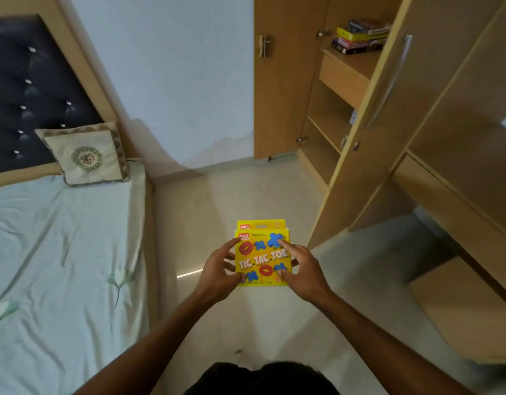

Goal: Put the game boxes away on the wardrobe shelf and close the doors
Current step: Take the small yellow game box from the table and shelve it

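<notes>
At centre frame, the yellow printed cardboard game box (262, 253) is showing a smooth, slightly glossy face. The pale polished stone floor (231, 195) is reflecting light. At right, the tan matt wood-laminate wardrobe (417, 95) is carrying brushed metal handles (388, 81). At left, the pale green cloth bedsheet (60, 238) is lying creased.

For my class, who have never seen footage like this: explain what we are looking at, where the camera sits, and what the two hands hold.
There is one picture, taken by a wide-angle camera worn on a person's head, looking down and forward. No machine is involved. The left hand and right hand hold a yellow Tic Tac Toe box between them, above the floor. On the left is a bed with a cushion. On the right stands a wardrobe with open doors; other game boxes already lie stacked on its shelf.
</notes>
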Tool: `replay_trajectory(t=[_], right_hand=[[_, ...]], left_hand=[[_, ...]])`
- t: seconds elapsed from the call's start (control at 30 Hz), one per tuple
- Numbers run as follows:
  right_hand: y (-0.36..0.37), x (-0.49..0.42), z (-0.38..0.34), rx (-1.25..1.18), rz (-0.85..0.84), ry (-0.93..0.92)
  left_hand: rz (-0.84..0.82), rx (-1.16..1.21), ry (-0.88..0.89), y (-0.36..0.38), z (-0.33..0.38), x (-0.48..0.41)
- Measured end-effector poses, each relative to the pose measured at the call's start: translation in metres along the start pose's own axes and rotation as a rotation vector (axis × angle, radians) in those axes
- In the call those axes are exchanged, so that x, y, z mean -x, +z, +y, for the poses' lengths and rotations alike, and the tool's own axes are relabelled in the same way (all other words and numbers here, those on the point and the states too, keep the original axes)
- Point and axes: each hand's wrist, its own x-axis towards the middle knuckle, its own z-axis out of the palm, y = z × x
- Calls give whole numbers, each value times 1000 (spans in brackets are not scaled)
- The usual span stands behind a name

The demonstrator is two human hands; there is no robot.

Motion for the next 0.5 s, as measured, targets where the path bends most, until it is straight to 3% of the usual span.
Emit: replay_trajectory(t=[0.5], right_hand=[[-18,-384,-11,-33,-39,17]], left_hand=[[32,-19,-82,-62,21,-365]])
